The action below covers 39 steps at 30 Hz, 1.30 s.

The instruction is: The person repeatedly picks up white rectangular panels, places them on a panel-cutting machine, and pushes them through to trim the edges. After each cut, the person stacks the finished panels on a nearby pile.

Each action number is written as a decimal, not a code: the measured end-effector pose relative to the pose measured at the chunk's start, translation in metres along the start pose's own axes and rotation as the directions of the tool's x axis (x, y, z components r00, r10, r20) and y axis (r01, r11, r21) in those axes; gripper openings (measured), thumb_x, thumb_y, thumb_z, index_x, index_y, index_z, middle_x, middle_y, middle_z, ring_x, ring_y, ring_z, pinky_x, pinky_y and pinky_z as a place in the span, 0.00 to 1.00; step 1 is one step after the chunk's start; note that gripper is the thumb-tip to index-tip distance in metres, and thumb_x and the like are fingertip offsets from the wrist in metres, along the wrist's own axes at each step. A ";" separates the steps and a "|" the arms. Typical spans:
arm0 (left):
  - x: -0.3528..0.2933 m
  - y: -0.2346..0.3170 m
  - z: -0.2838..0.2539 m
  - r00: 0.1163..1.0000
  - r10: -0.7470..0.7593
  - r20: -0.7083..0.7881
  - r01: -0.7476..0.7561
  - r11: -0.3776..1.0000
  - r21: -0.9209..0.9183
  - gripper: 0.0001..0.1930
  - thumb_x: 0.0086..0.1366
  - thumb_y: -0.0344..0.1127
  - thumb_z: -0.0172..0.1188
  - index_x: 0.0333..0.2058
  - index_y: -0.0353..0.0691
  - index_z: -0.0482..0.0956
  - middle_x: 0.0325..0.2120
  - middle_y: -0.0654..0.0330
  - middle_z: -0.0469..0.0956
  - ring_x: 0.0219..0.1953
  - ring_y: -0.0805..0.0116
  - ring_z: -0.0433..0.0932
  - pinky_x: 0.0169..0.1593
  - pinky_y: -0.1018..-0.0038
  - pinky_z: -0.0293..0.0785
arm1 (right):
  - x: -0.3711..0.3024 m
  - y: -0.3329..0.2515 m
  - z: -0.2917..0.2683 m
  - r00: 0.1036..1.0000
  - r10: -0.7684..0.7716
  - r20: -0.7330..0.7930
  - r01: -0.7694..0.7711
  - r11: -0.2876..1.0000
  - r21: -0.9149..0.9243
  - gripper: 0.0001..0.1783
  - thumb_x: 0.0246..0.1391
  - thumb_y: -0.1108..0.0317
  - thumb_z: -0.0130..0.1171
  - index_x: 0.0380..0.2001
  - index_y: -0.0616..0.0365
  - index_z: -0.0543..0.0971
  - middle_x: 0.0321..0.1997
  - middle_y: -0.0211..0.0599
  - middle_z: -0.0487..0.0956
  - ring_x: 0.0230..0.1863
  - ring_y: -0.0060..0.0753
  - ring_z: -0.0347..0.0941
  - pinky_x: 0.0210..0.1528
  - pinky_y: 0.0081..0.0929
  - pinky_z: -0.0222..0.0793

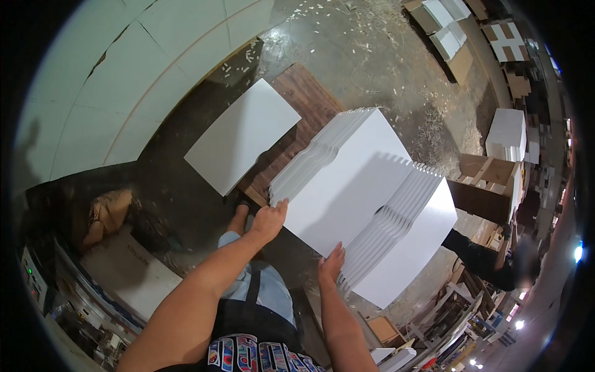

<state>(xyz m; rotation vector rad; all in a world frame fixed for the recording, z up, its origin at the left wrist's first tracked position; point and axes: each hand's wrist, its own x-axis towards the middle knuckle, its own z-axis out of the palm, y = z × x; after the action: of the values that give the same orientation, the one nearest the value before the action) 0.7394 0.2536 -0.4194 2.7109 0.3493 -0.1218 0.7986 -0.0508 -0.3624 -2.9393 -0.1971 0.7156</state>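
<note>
Before me stand two neighbouring stacks of white panels, a middle stack [341, 180] and a right stack [415, 242]. Their edges step out in layers, each with a curved notch. My left hand [271, 222] is closed at the near left corner of the middle stack, its fingers against the panel edge. Lower right, my right hand [331, 265] grips the near edge of the same stack, close to the right stack's layered side. How many panels each hand holds is hidden. A separate white panel [245, 136] lies to the left.
A brown wooden board [304, 93] shows beneath the panels. Wood scraps litter the concrete floor [372, 56]. A big pale surface [149, 68] fills the upper left. At right are a wooden frame [486, 186] and another person [489, 257] in dark clothing; machinery [37, 279] stands lower left.
</note>
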 end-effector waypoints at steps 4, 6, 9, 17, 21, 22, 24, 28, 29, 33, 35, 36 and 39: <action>-0.001 0.000 -0.002 1.000 -0.009 -0.016 0.009 1.000 -0.005 0.30 0.67 0.28 0.61 0.68 0.28 0.75 0.54 0.49 0.89 0.33 0.59 0.90 0.40 0.65 0.86 | 0.002 -0.002 -0.002 1.000 0.001 0.027 0.001 0.999 -0.049 0.59 0.58 0.79 0.69 0.85 0.57 0.47 0.83 0.65 0.56 0.78 0.70 0.60 0.79 0.54 0.64; -0.001 -0.002 -0.005 1.000 -0.005 -0.005 0.005 1.000 -0.009 0.30 0.67 0.28 0.61 0.68 0.28 0.75 0.54 0.49 0.89 0.33 0.59 0.90 0.40 0.65 0.85 | 0.003 -0.004 -0.002 1.000 0.000 0.028 0.002 0.998 -0.058 0.60 0.58 0.79 0.70 0.85 0.57 0.46 0.83 0.65 0.56 0.78 0.69 0.59 0.78 0.54 0.64; 0.001 -0.004 -0.010 1.000 0.015 0.026 -0.015 1.000 -0.003 0.30 0.66 0.28 0.61 0.68 0.29 0.76 0.54 0.49 0.89 0.33 0.59 0.90 0.40 0.65 0.85 | 0.005 -0.007 -0.004 0.999 0.012 0.037 -0.009 0.997 -0.071 0.61 0.57 0.79 0.71 0.85 0.56 0.45 0.82 0.64 0.56 0.78 0.69 0.59 0.78 0.54 0.65; 0.006 -0.006 -0.016 0.997 0.026 0.077 -0.026 1.000 0.007 0.33 0.63 0.29 0.65 0.68 0.28 0.75 0.48 0.51 0.89 0.34 0.61 0.90 0.42 0.65 0.84 | 0.011 -0.012 -0.008 0.997 0.049 0.062 -0.041 0.992 -0.121 0.63 0.57 0.77 0.71 0.86 0.56 0.43 0.81 0.64 0.57 0.79 0.69 0.59 0.78 0.53 0.65; 0.011 -0.016 -0.038 0.981 0.029 0.194 0.010 0.980 -0.199 0.41 0.63 0.46 0.73 0.72 0.35 0.72 0.46 0.48 0.89 0.40 0.50 0.90 0.47 0.59 0.84 | -0.003 -0.019 -0.003 0.996 0.062 -0.061 -0.061 0.998 0.016 0.52 0.54 0.79 0.66 0.81 0.61 0.56 0.80 0.62 0.59 0.78 0.67 0.60 0.78 0.50 0.62; 0.012 -0.025 -0.044 0.964 0.032 0.263 0.048 0.955 -0.291 0.43 0.63 0.50 0.75 0.73 0.38 0.71 0.46 0.47 0.89 0.42 0.47 0.90 0.48 0.57 0.84 | -0.014 -0.023 -0.001 0.991 0.017 -0.136 -0.016 1.000 0.007 0.47 0.55 0.78 0.66 0.78 0.62 0.61 0.79 0.61 0.61 0.78 0.66 0.60 0.78 0.50 0.61; 0.011 -0.051 -0.052 0.919 -0.010 0.393 0.199 0.874 -0.443 0.45 0.66 0.63 0.73 0.75 0.47 0.68 0.48 0.44 0.88 0.50 0.39 0.87 0.54 0.51 0.82 | -0.037 -0.034 0.003 0.988 -0.027 -0.154 0.026 1.000 -0.005 0.37 0.58 0.75 0.64 0.71 0.62 0.70 0.76 0.59 0.67 0.76 0.63 0.64 0.75 0.50 0.65; 0.014 -0.135 -0.022 0.876 -0.413 0.248 0.463 0.583 -0.667 0.40 0.72 0.62 0.68 0.74 0.46 0.70 0.54 0.45 0.88 0.56 0.41 0.86 0.59 0.51 0.81 | -0.065 -0.087 0.024 0.986 -0.097 0.137 0.055 0.958 0.283 0.20 0.63 0.71 0.62 0.58 0.59 0.82 0.58 0.53 0.84 0.62 0.56 0.80 0.62 0.47 0.77; 0.014 -0.166 -0.004 0.815 -0.517 0.263 0.551 0.550 -0.628 0.39 0.72 0.59 0.68 0.73 0.44 0.71 0.55 0.43 0.86 0.58 0.40 0.84 0.61 0.51 0.80 | -0.067 -0.103 0.032 0.963 -0.163 0.215 0.063 0.911 0.408 0.17 0.63 0.71 0.63 0.55 0.59 0.84 0.52 0.51 0.87 0.57 0.54 0.84 0.59 0.45 0.79; 0.006 -0.317 0.067 0.573 -0.771 0.277 0.816 0.508 -0.275 0.43 0.72 0.57 0.68 0.77 0.41 0.64 0.70 0.40 0.74 0.69 0.38 0.75 0.70 0.50 0.74 | -0.045 -0.182 0.100 0.866 -0.255 0.431 0.001 0.862 0.508 0.14 0.68 0.68 0.61 0.53 0.58 0.86 0.45 0.48 0.89 0.48 0.53 0.87 0.54 0.42 0.81; -0.003 -0.386 0.089 0.535 -0.798 0.276 0.844 0.493 -0.211 0.46 0.72 0.57 0.68 0.79 0.39 0.60 0.74 0.41 0.69 0.72 0.38 0.71 0.71 0.49 0.72 | -0.018 -0.212 0.150 0.811 -0.173 0.558 -0.156 0.856 0.493 0.15 0.71 0.66 0.59 0.55 0.58 0.86 0.47 0.49 0.89 0.49 0.53 0.87 0.55 0.41 0.81; -0.002 -0.419 0.096 0.495 -0.813 0.306 0.869 0.466 -0.168 0.48 0.72 0.57 0.68 0.80 0.39 0.57 0.75 0.42 0.67 0.73 0.38 0.70 0.72 0.48 0.72 | 0.001 -0.226 0.181 0.798 -0.136 0.587 -0.167 0.886 0.432 0.18 0.72 0.64 0.58 0.59 0.58 0.85 0.52 0.46 0.89 0.52 0.48 0.86 0.57 0.38 0.80; -0.005 -0.483 0.104 0.637 -0.739 0.216 0.765 0.640 -0.069 0.51 0.71 0.59 0.69 0.81 0.40 0.53 0.77 0.40 0.63 0.74 0.39 0.68 0.73 0.47 0.70 | 0.046 -0.259 0.271 0.780 0.100 0.618 -0.465 0.753 0.465 0.21 0.69 0.64 0.60 0.62 0.59 0.84 0.57 0.43 0.88 0.56 0.41 0.84 0.61 0.34 0.77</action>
<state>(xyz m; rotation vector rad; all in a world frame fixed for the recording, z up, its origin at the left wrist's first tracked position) 0.6050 0.6394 -0.6977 2.1892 1.3735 -0.5326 0.6881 0.2319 -0.5868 -2.0904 0.4096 1.3853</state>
